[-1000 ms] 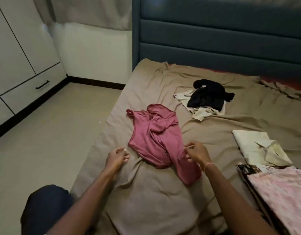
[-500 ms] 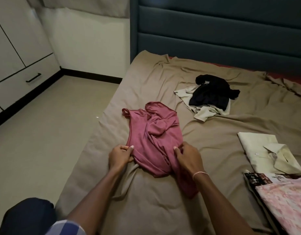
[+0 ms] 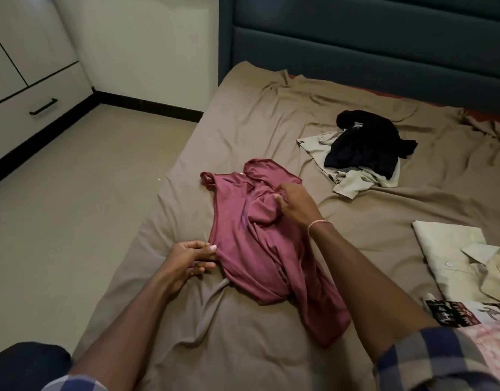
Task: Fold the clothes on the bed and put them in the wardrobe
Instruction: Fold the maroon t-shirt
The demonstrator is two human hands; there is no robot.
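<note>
A crumpled pink sleeveless top (image 3: 248, 238) lies on the bed's tan sheet (image 3: 243, 122), near the left edge. My left hand (image 3: 191, 259) pinches the top's left hem. My right hand (image 3: 295, 204) grips a bunched fold in the top's upper middle. A black garment (image 3: 364, 143) lies on a cream one (image 3: 353, 180) farther back. At the right edge sit a folded cream shirt (image 3: 457, 261) and a folded pink patterned garment (image 3: 485, 328). The wardrobe (image 3: 26, 80), white with a black drawer handle, stands at the far left.
A dark padded headboard (image 3: 355, 38) runs along the back of the bed. Beige floor (image 3: 74, 193) lies between the bed and the wardrobe. My knee in dark trousers (image 3: 26, 365) shows at the bottom left.
My right hand moved from the top's lower right edge up to its upper middle and took hold of a fold. My left hand went from the sheet to the hem and pinched it.
</note>
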